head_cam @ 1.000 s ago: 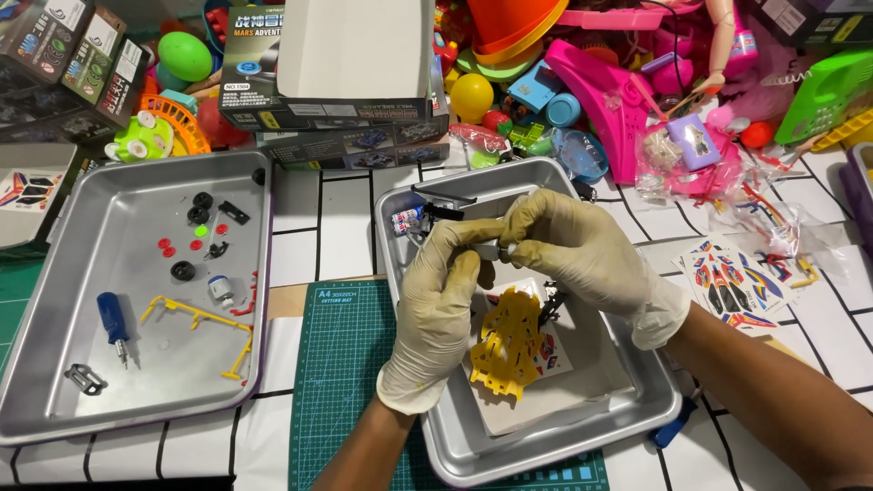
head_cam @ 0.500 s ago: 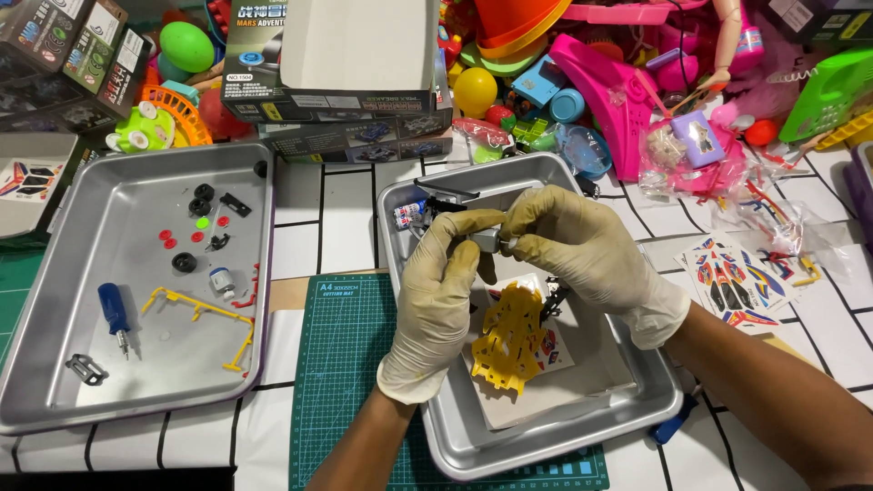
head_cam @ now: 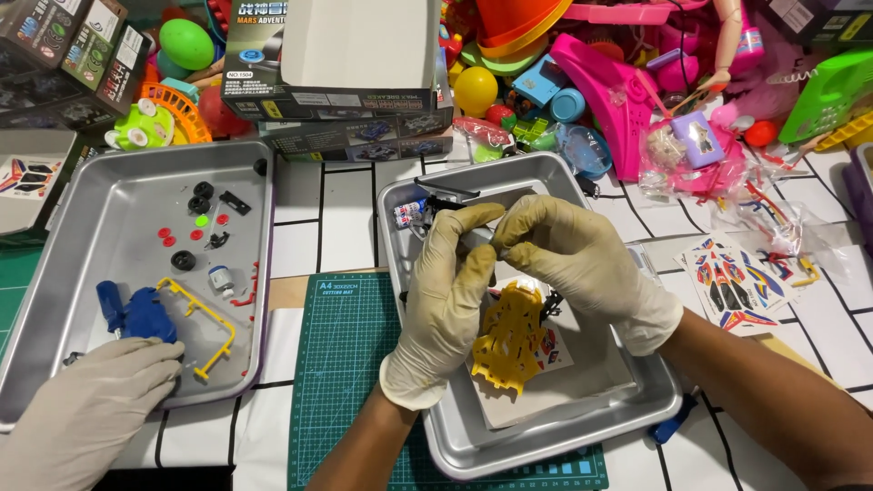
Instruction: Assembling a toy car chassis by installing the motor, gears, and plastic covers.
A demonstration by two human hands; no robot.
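**Two gloved hands pinch a small part over a metal tray**

From my remote seat I see both of the person's hands in pale gloves meeting above the right-hand metal tray (head_cam: pixel 627 414). The left hand (head_cam: pixel 446 300) is curled, its fingertips closed on a small dark part (head_cam: pixel 479 238). The right hand (head_cam: pixel 568 255) is also closed, thumb and forefinger pinching the same part from the other side. The part is mostly hidden by the fingers, so I cannot tell its shape.

Just below the hands, inside the same tray, a yellow plastic chassis piece (head_cam: pixel 511 338) lies on a sheet of paper (head_cam: pixel 582 386). The tray rests partly on a green cutting mat (head_cam: pixel 341 364).

To the left sits a second metal tray (head_cam: pixel 109 209) holding small black wheels (head_cam: pixel 184 260), red dots, a yellow parts frame (head_cam: pixel 205 323) and a blue tool (head_cam: pixel 136 314). Another person's gloved hand (head_cam: pixel 86 409) enters at the lower left corner, beside that tray.

Behind the trays stands an open cardboard box (head_cam: pixel 341 55), with a heap of bright plastic toys (head_cam: pixel 637 82) crowding the back of the table. A sticker sheet (head_cam: pixel 737 282) lies to the right.
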